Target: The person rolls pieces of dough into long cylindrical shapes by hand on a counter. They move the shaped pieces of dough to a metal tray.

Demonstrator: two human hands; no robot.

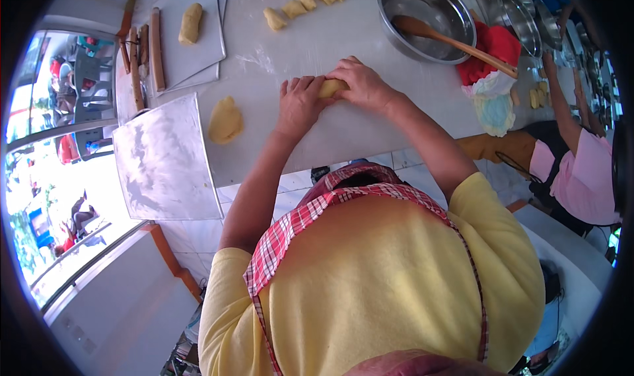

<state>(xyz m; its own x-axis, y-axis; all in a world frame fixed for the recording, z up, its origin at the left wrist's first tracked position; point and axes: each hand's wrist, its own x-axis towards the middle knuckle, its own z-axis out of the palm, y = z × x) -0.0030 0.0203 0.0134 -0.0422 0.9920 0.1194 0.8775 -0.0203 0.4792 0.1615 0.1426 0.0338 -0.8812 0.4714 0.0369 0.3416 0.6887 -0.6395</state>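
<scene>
A short piece of yellow dough (331, 89) lies on the pale work table (356, 128) between my hands. My left hand (300, 101) holds its left end, and my right hand (360, 83) closes around its right end; the fingers partly hide it. A flattened dough piece (226, 120) rests on the table to the left. Beyond my hands, several cut dough pieces (294, 8) form a slanting row. A thick dough roll (190, 24) sits on a flat metal sheet (168, 54) at the upper left.
Wooden rolling pins (157, 49) lie at the left edge, above a metal tray (166, 163). At the upper right, a steel bowl (391, 32) holds a wooden spoon (460, 42), beside red and white cloths (495, 54). A co-worker in pink (584, 178) stands on the right near metal bowls (520, 22).
</scene>
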